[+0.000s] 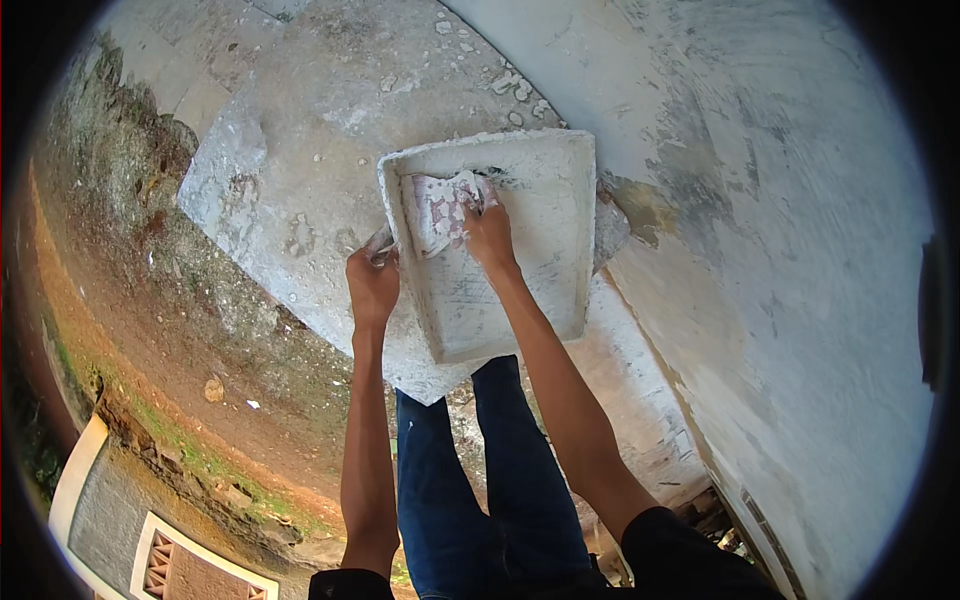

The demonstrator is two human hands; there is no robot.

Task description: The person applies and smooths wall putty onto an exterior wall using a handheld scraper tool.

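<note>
A shallow, rectangular white tray (530, 315), crusted with dried plaster or paint, is tilted in front of me. My left hand (373, 283) is closed at its left wall, with whitish smears around the fingers; part of the grip is hidden. Inside, near the far left corner, my right hand (487, 232) grips a pinkish cloth (438, 212) heavily smeared with white paste. The cloth lies against the tray's inner surface. Some dark streaks show on the tray bottom beside it.
Beneath the tray is a pale, splattered board (330, 130) with white lumps. A grey-white plastered wall (780, 250) rises on the right. Mossy bare ground (210, 350) stretches to the left, ending near a lower structure with a white-framed opening (200, 570). My jeans-clad legs (450, 480) are below the tray.
</note>
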